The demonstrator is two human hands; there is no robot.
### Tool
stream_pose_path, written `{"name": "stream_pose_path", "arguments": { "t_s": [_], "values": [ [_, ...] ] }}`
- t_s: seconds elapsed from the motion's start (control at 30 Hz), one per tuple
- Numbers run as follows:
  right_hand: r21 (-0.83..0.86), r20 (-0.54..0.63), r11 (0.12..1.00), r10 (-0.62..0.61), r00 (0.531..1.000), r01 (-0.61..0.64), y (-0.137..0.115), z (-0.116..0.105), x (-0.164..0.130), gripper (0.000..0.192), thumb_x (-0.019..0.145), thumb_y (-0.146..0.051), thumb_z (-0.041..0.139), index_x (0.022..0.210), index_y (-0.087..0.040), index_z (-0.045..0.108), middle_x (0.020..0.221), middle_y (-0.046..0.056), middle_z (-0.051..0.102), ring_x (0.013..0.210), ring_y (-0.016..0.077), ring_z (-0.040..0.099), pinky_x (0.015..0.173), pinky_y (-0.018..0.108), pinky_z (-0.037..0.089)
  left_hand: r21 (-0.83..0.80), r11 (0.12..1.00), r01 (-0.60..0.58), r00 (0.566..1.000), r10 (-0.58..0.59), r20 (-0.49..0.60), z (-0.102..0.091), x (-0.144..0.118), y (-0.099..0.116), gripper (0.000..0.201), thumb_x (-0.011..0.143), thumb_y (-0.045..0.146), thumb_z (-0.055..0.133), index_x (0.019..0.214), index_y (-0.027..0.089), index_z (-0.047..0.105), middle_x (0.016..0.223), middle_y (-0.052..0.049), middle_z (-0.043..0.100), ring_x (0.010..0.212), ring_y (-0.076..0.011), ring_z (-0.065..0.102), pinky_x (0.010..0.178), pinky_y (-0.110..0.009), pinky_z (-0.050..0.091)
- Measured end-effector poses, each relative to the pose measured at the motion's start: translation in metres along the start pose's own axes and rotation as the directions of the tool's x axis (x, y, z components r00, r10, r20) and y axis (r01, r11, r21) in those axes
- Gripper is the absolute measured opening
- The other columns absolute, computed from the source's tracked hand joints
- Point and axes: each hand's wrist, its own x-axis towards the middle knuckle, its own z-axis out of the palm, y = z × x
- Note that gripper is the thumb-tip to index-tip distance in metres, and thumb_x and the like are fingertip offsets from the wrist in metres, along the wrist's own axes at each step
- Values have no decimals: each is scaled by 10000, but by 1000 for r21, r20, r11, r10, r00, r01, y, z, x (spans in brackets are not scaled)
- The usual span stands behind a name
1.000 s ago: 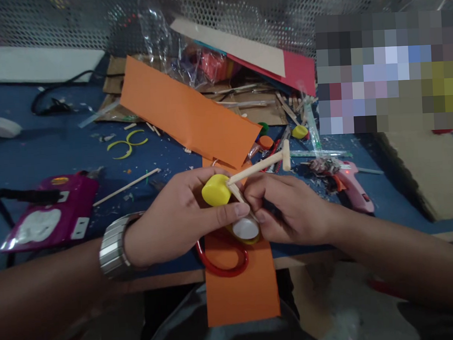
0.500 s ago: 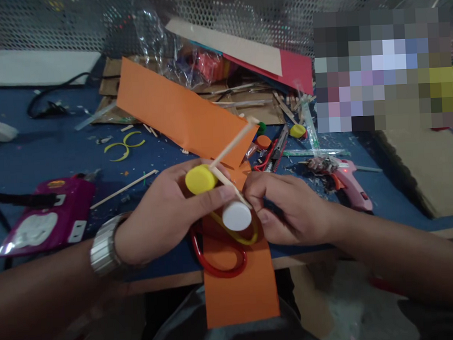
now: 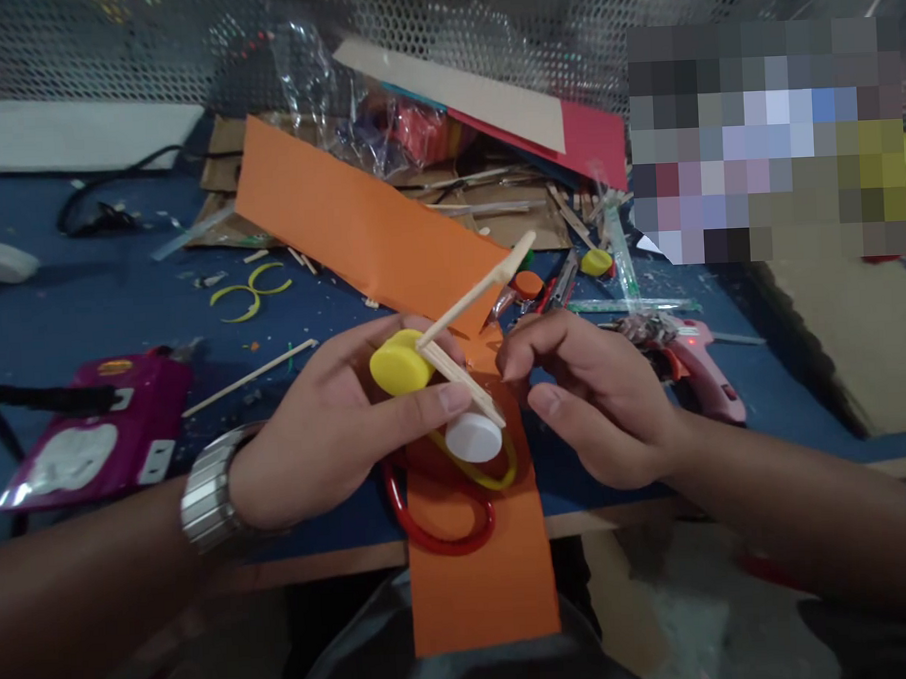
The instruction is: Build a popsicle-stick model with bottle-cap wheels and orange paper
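Note:
Pinched in my left hand (image 3: 351,414) is a small wooden stick model (image 3: 466,377). A yellow bottle cap (image 3: 400,362) and a white bottle cap (image 3: 473,437) sit at its two ends, and one stick slants up and away from it. My right hand (image 3: 591,399) is just right of the model, apart from it, thumb and fingers parted with nothing visible between them. Below the model, a red loop handle (image 3: 451,550) and a yellow loop (image 3: 496,483) lie over an orange card strip (image 3: 484,608) that hangs past the table edge.
A pink glue gun (image 3: 706,373) rests on the right, near cardboard (image 3: 821,343). A purple device (image 3: 88,425) is at the left, beside a loose stick (image 3: 249,378). Behind are a larger orange card (image 3: 358,224), a box cutter (image 3: 563,280) and scattered caps.
My right hand has let go of the stick model and drawn slightly right, its fingers opening. The model has tilted a little in my left hand.

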Motion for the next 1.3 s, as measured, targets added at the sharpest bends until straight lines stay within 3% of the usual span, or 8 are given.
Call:
{"name": "stream_pose_path", "arguments": {
  "t_s": [0.17,0.3,0.7,1.3],
  "values": [
    [-147,45,986,-70,997,75,-4,-1,4,128,986,-181,687,1084,-228,618,943,40,743,768,160,686,689,295,555,-14,999,40,998,-39,48,3,0,0,249,787,204,950,967,202,777,872,-3,743,791,-152,687,747,-237,598],
    [-210,99,969,-110,989,129,-6,-2,7,96,983,-166,677,1033,-230,626,873,21,749,743,146,691,677,271,554,26,997,78,994,-79,69,5,0,3,254,753,153,960,907,180,760,823,12,732,733,-125,660,677,-191,572],
    [-301,213,940,-98,972,161,2,4,5,202,871,-112,603,910,-267,479,761,-51,624,633,125,549,590,233,430,36,996,79,995,-81,60,11,1,3,256,711,96,949,867,189,768,799,27,733,707,-120,653,645,-182,563],
    [-284,143,953,-66,987,105,0,2,4,155,857,-121,556,914,-247,485,765,-61,569,633,90,518,607,184,429,-75,997,-14,999,17,36,8,-3,-7,204,848,199,926,1006,228,799,951,10,789,883,-134,738,817,-187,633]
  ]
}}
